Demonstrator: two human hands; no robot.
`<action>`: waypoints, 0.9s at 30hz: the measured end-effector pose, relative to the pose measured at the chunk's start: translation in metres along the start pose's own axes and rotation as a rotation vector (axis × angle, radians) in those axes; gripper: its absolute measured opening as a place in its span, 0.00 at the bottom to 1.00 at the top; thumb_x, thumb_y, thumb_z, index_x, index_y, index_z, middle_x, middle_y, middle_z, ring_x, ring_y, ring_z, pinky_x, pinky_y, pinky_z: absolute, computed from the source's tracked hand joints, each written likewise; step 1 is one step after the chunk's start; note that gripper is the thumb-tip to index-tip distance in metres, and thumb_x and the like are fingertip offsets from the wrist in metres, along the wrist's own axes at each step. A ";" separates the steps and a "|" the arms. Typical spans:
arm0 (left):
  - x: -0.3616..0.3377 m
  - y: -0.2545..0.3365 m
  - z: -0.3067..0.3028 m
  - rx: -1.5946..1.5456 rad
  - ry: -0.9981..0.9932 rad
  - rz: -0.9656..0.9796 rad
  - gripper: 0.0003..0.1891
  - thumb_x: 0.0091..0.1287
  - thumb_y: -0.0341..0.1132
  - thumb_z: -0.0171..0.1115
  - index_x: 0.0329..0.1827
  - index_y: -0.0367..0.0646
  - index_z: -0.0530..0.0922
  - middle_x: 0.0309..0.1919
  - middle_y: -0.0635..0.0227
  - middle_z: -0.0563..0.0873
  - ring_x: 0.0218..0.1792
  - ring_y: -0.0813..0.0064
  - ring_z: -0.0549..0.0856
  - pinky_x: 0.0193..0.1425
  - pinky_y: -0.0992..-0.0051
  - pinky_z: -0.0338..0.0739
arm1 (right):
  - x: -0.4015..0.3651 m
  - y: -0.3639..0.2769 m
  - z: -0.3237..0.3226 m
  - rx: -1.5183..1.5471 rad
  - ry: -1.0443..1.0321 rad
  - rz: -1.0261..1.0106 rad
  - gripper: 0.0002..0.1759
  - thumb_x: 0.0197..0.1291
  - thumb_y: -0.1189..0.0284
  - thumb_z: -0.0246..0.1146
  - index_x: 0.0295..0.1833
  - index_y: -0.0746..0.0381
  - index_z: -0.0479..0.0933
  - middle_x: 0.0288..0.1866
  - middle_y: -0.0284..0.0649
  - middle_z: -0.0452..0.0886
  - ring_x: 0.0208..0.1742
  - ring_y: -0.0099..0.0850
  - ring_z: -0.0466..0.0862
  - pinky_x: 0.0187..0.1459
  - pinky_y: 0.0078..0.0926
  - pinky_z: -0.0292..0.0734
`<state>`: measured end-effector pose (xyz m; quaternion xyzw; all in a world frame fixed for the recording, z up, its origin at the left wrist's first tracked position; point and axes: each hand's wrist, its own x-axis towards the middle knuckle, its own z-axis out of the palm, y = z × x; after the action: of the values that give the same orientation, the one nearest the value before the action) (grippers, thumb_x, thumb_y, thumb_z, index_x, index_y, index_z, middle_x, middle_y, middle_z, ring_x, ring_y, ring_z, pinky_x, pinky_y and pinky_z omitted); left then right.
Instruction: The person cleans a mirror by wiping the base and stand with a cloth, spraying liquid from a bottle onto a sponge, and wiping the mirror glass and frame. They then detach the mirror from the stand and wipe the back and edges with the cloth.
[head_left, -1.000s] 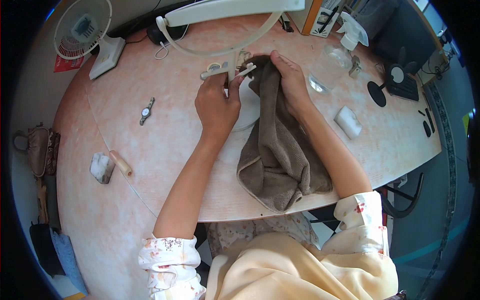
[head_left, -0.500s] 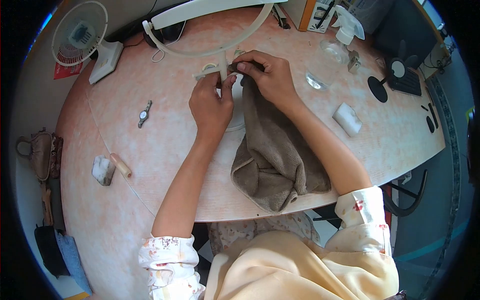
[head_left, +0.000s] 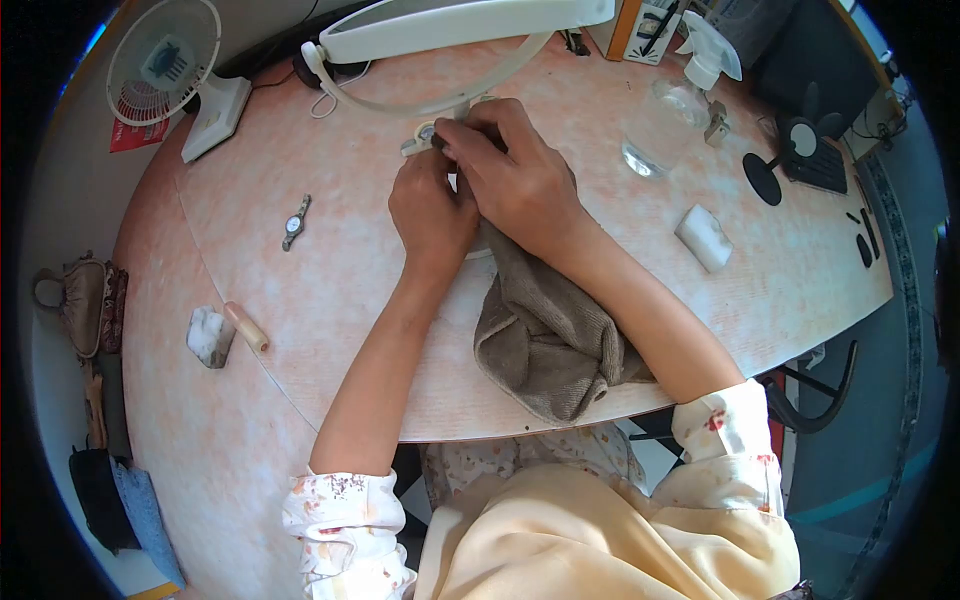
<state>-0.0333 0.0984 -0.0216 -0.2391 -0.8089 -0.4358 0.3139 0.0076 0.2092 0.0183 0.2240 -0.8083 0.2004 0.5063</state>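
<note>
A white mirror with a pale curved frame stands at the back of the table on a stem and a round base, mostly hidden by my hands. My left hand is closed around the stem below the frame. My right hand is closed on a brown towel, pressed against the stem just above and beside my left hand. The towel hangs from it toward the front edge. Just behind my hands a small pale object shows in part.
On the left are a white fan, a wristwatch, a marbled white block and a pinkish tube. A spray bottle, a white block and a small black-framed round mirror stand on the right.
My right hand has moved left and closed in over the stem with the towel, whose upper part is now more covered. The mirror's white panel has tilted and shows more of its face.
</note>
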 end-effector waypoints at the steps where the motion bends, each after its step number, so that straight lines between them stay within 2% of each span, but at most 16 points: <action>1: 0.002 0.003 0.000 -0.026 0.021 -0.001 0.05 0.60 0.29 0.64 0.36 0.37 0.81 0.30 0.57 0.86 0.30 0.56 0.84 0.35 0.61 0.76 | 0.000 0.001 0.000 -0.044 -0.022 -0.001 0.18 0.50 0.80 0.63 0.50 0.65 0.80 0.44 0.42 0.74 0.41 0.36 0.83 0.38 0.30 0.82; 3: 0.001 0.005 0.001 -0.060 0.028 -0.026 0.04 0.60 0.28 0.63 0.34 0.38 0.81 0.29 0.57 0.85 0.31 0.53 0.84 0.36 0.58 0.77 | -0.001 0.001 -0.002 -0.130 -0.067 -0.005 0.18 0.50 0.80 0.63 0.50 0.66 0.79 0.45 0.43 0.74 0.40 0.36 0.83 0.38 0.30 0.82; 8: 0.003 0.007 -0.001 -0.094 -0.004 -0.076 0.04 0.60 0.29 0.64 0.34 0.38 0.81 0.29 0.55 0.85 0.31 0.52 0.85 0.35 0.57 0.77 | -0.014 0.000 -0.012 0.011 -0.102 0.101 0.17 0.50 0.81 0.63 0.48 0.65 0.80 0.42 0.42 0.75 0.40 0.38 0.83 0.38 0.32 0.81; 11: 0.001 0.004 0.000 -0.014 -0.032 -0.079 0.07 0.59 0.27 0.64 0.39 0.36 0.82 0.32 0.56 0.86 0.29 0.60 0.85 0.35 0.66 0.77 | -0.013 -0.003 -0.022 0.080 -0.061 0.178 0.17 0.49 0.82 0.64 0.47 0.64 0.81 0.41 0.41 0.77 0.40 0.39 0.83 0.39 0.33 0.82; 12: 0.001 0.004 -0.001 -0.020 -0.016 -0.072 0.06 0.59 0.28 0.64 0.38 0.37 0.82 0.31 0.56 0.86 0.30 0.58 0.85 0.35 0.63 0.77 | -0.011 -0.005 -0.025 0.102 -0.035 0.204 0.17 0.48 0.82 0.64 0.47 0.64 0.81 0.41 0.41 0.77 0.40 0.39 0.83 0.39 0.33 0.82; 15: 0.000 0.008 -0.001 -0.023 0.009 -0.044 0.04 0.59 0.29 0.65 0.35 0.38 0.82 0.30 0.56 0.86 0.33 0.53 0.85 0.36 0.58 0.77 | 0.014 -0.007 -0.014 0.047 0.062 -0.009 0.17 0.48 0.82 0.64 0.47 0.64 0.81 0.43 0.41 0.78 0.40 0.39 0.83 0.40 0.32 0.82; 18: 0.000 0.005 0.000 -0.017 0.010 -0.042 0.05 0.60 0.30 0.65 0.36 0.39 0.82 0.30 0.56 0.86 0.33 0.53 0.85 0.37 0.58 0.77 | 0.007 -0.003 -0.002 -0.045 -0.011 -0.038 0.17 0.49 0.82 0.64 0.48 0.64 0.81 0.43 0.41 0.78 0.40 0.38 0.83 0.40 0.30 0.82; 24: 0.003 0.010 -0.002 -0.084 -0.004 -0.094 0.05 0.62 0.31 0.65 0.36 0.39 0.82 0.29 0.57 0.86 0.33 0.54 0.86 0.37 0.58 0.77 | -0.009 0.009 -0.017 0.085 -0.091 -0.011 0.18 0.50 0.82 0.64 0.49 0.63 0.83 0.43 0.42 0.78 0.42 0.38 0.83 0.41 0.31 0.82; 27: 0.003 0.011 -0.001 -0.102 0.020 -0.093 0.05 0.62 0.31 0.66 0.35 0.39 0.82 0.29 0.58 0.86 0.31 0.54 0.85 0.36 0.58 0.77 | -0.004 0.008 -0.022 0.118 0.014 0.021 0.17 0.50 0.83 0.63 0.48 0.63 0.84 0.43 0.41 0.79 0.44 0.38 0.83 0.43 0.31 0.82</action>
<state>-0.0278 0.1028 -0.0132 -0.2124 -0.7929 -0.4927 0.2887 0.0209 0.2291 0.0225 0.2435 -0.7938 0.2547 0.4957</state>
